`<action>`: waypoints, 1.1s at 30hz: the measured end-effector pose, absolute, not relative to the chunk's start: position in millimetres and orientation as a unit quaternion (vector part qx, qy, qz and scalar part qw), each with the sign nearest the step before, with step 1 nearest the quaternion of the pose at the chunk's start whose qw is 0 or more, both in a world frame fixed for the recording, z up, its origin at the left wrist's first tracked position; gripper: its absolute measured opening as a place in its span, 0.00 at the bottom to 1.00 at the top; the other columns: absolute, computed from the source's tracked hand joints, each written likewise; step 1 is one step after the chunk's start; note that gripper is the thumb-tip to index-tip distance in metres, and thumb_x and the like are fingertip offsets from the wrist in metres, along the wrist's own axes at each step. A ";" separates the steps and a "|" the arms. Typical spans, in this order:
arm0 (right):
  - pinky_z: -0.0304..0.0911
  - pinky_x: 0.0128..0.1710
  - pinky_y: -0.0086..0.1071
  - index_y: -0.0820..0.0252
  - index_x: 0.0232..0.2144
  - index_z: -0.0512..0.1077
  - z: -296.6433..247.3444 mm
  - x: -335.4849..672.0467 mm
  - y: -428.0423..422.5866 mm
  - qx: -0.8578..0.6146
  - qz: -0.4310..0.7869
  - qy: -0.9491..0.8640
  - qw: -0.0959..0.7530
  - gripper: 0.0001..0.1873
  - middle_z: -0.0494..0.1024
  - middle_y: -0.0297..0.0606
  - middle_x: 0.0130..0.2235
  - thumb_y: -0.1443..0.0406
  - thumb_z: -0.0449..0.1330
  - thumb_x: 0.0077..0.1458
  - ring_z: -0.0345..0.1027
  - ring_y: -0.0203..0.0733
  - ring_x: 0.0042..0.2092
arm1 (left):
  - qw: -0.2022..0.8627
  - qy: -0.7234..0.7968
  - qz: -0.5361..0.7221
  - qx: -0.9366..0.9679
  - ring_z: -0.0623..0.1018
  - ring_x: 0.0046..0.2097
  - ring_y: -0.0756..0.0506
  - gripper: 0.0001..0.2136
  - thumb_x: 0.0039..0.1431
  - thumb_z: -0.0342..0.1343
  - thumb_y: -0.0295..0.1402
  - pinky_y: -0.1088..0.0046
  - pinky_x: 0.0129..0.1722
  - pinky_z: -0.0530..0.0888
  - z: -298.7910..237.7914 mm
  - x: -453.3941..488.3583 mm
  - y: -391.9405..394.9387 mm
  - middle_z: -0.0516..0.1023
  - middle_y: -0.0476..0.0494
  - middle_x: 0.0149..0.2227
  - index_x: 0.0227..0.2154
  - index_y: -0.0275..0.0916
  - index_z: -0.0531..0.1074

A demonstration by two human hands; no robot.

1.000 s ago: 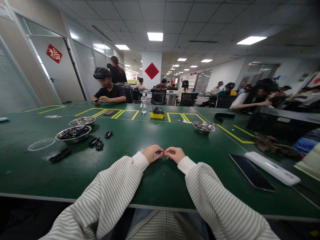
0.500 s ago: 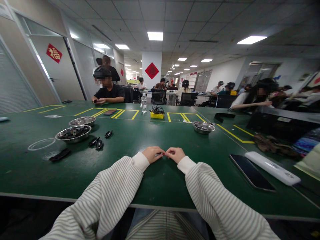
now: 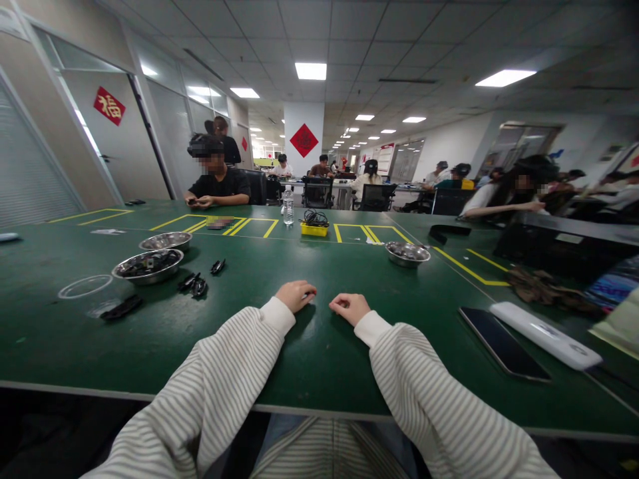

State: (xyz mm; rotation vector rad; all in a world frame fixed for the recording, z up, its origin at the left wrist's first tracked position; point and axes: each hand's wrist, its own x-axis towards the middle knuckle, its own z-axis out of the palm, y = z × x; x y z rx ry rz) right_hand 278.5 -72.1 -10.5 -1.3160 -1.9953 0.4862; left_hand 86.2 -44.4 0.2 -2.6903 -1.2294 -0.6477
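Note:
Both my hands rest near the middle of the green table (image 3: 319, 359), a short gap between them. My left hand (image 3: 296, 295) is curled into a loose fist, lifted a little off the table top. My right hand (image 3: 350, 307) lies on the table with its fingertips pinched together. Whatever either hand holds is hidden by the fingers. Striped sleeves cover both forearms.
Two steel bowls (image 3: 147, 265) with dark parts stand at the left, with loose black pieces (image 3: 194, 286) and a clear lid (image 3: 84, 287) beside them. A third bowl (image 3: 407, 253) sits ahead right. A phone (image 3: 502, 344) and a white case (image 3: 544, 334) lie right. Other people sit at the far tables.
My hands, which were joined on a small orange piece, have come apart. The left hand moved up and to the left, and the orange piece no longer shows.

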 end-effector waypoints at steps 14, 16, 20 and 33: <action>0.58 0.24 0.24 0.62 0.19 0.72 -7.4 278.6 -76.1 -0.490 0.167 -0.784 0.343 0.08 0.72 0.34 0.19 0.63 0.55 0.41 0.63 0.31 0.21 | 0.091 -0.761 -0.122 -0.631 0.70 0.38 0.45 0.12 0.49 0.43 0.37 0.73 0.31 0.64 8.5 5.2 -8.2 0.72 0.44 0.36 0.33 0.42 0.69; 0.58 0.23 0.23 0.62 0.20 0.72 -7.6 278.0 -76.3 -0.487 0.176 -0.784 0.342 0.08 0.72 0.34 0.18 0.63 0.55 0.41 0.62 0.31 0.21 | 0.089 -0.760 -0.115 -0.634 0.70 0.38 0.45 0.11 0.49 0.44 0.37 0.73 0.31 0.64 5.7 4.8 -6.0 0.72 0.44 0.35 0.32 0.42 0.69; 0.57 0.22 0.23 0.63 0.20 0.72 -7.9 276.7 -76.6 -0.489 0.194 -0.780 0.339 0.08 0.71 0.34 0.18 0.63 0.55 0.40 0.62 0.31 0.20 | 0.090 -0.757 -0.110 -0.638 0.70 0.38 0.44 0.11 0.49 0.44 0.36 0.72 0.31 0.65 1.6 4.1 -2.3 0.72 0.43 0.35 0.32 0.42 0.70; 0.57 0.22 0.23 0.64 0.21 0.72 -6.8 277.1 -77.4 -0.482 0.195 -0.789 0.326 0.09 0.71 0.35 0.18 0.64 0.55 0.40 0.61 0.31 0.20 | 0.092 -0.774 -0.117 -0.616 0.67 0.40 0.42 0.12 0.49 0.43 0.32 0.69 0.31 0.65 -1.0 3.4 -3.3 0.67 0.39 0.37 0.34 0.40 0.68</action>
